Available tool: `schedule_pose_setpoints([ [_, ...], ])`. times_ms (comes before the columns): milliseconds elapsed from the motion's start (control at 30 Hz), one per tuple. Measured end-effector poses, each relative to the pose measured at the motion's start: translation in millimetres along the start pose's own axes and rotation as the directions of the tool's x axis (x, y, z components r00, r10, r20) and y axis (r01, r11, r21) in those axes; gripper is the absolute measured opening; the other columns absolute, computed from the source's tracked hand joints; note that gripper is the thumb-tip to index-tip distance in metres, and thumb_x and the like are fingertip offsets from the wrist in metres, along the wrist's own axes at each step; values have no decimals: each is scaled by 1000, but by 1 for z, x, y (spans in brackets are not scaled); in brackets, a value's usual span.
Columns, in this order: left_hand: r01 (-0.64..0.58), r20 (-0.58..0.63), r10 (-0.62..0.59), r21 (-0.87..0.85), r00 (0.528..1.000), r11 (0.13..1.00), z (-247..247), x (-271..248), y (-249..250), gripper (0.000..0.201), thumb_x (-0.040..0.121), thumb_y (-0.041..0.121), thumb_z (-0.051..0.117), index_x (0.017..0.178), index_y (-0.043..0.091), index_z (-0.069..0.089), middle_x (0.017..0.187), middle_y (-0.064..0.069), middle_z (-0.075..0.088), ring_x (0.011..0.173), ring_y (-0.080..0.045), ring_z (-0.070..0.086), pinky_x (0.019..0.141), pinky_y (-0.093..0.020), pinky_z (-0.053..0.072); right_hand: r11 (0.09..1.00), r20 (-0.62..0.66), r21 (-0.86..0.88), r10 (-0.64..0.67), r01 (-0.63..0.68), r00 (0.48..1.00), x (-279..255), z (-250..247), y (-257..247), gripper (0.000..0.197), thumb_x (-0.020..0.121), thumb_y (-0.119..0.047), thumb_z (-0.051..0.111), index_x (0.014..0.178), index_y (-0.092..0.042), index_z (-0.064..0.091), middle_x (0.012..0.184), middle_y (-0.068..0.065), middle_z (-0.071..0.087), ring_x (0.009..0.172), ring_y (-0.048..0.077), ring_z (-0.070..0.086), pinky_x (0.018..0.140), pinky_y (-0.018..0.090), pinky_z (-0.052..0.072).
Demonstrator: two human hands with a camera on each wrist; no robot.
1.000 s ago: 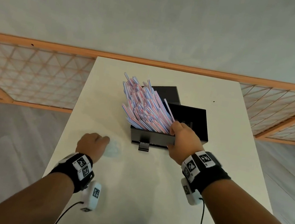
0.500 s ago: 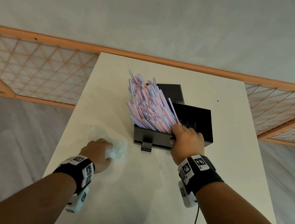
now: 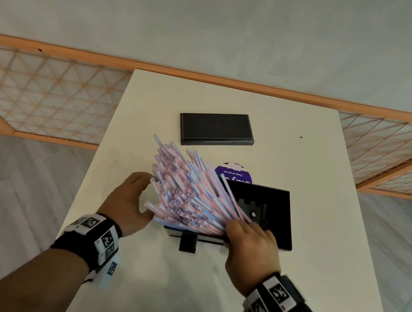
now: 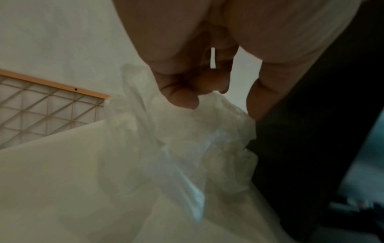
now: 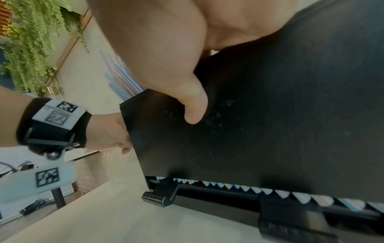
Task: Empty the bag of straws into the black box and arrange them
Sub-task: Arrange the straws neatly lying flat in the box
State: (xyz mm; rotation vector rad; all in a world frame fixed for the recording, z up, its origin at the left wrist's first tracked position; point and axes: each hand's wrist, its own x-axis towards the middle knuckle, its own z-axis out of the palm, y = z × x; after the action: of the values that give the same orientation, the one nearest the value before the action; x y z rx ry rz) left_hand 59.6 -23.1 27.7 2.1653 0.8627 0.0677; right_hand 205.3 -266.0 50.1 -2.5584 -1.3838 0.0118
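Note:
The black box (image 3: 278,222) stands open in the middle of the white table. A thick fan of pink, blue and white straws (image 3: 187,193) leans out of it to the left. My right hand (image 3: 242,227) grips the box's front wall at the foot of the straws, thumb pressed on the outside (image 5: 193,106). My left hand (image 3: 145,194) is at the left side of the fan, fingers loosely spread against the straw ends. In the left wrist view its fingertips (image 4: 180,98) touch the crumpled clear bag (image 4: 187,156), which lies beside the box (image 4: 311,131).
The box's black lid (image 3: 216,129) lies flat behind the straws. A purple round sticker (image 3: 234,173) shows just behind the box. A small lever (image 3: 188,242) juts from the box's front, with straw tips (image 5: 270,192) showing in the slot above it. An orange lattice fence (image 3: 46,91) runs beyond the table.
My left hand has left its spot on the table's left and moved right, up against the straws. My right hand has stayed at the box's front.

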Motion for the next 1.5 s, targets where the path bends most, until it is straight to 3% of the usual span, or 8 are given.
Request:
schedule_pose_setpoints([
  [167,-14,-3,14,-100,1000,995,-3,-6,13,89,57,14,70,141,1,45,104,14,52,112,-40,62,96,-53,53,999,3,11,32,-32,999,-7,-1,-3,43,46,-9,77,72,-24,46,64,-5,57,62,27,57,54,31,35],
  [300,-37,-3,37,-110,999,993,-6,-6,19,78,63,1,79,124,36,44,123,-15,59,108,-39,63,91,-53,56,993,128,35,110,-115,986,0,-12,-5,40,50,-17,79,73,-24,47,69,-6,58,63,26,61,54,30,37],
  [433,-180,129,187,-63,974,982,-14,-14,21,58,72,41,67,128,44,50,123,30,61,113,7,60,97,-15,48,974,315,132,135,-185,939,9,-32,-7,47,69,-55,70,95,-27,44,98,-8,55,91,20,58,72,33,47],
  [633,-83,216,125,-194,968,978,-14,-28,42,102,53,24,101,134,43,42,115,53,53,107,33,47,82,7,35,914,391,263,191,-308,901,41,-47,1,102,43,-88,63,123,-27,41,116,-10,49,105,14,53,89,36,51],
  [800,-100,182,246,-576,952,811,-3,-15,54,130,47,2,101,152,6,24,142,-9,60,130,-18,60,102,-36,55,844,516,444,35,-302,856,59,-37,-1,99,43,-73,82,125,-38,41,116,-17,61,103,5,62,90,34,55],
  [1033,-226,81,333,-584,939,780,7,-21,87,109,51,20,97,143,25,38,138,23,58,134,-6,54,109,-21,43,730,379,640,-27,-241,925,54,-28,-12,102,53,-55,89,137,-40,33,127,-23,57,117,-4,56,98,28,51],
  [1200,-225,54,317,-592,947,774,8,-21,91,102,55,32,93,142,35,39,135,16,60,130,-9,58,110,-37,48,604,361,756,-61,-253,931,53,-36,-17,89,63,-8,91,136,-20,41,120,-20,57,108,-18,54,85,4,46],
  [1500,-278,-112,277,-671,954,687,8,-18,102,79,60,16,93,128,17,52,121,-2,68,117,-26,67,99,-44,56,704,239,693,-24,-153,971,53,-38,-19,82,61,-24,93,126,-36,45,111,-25,60,110,-11,55,86,0,40],
])
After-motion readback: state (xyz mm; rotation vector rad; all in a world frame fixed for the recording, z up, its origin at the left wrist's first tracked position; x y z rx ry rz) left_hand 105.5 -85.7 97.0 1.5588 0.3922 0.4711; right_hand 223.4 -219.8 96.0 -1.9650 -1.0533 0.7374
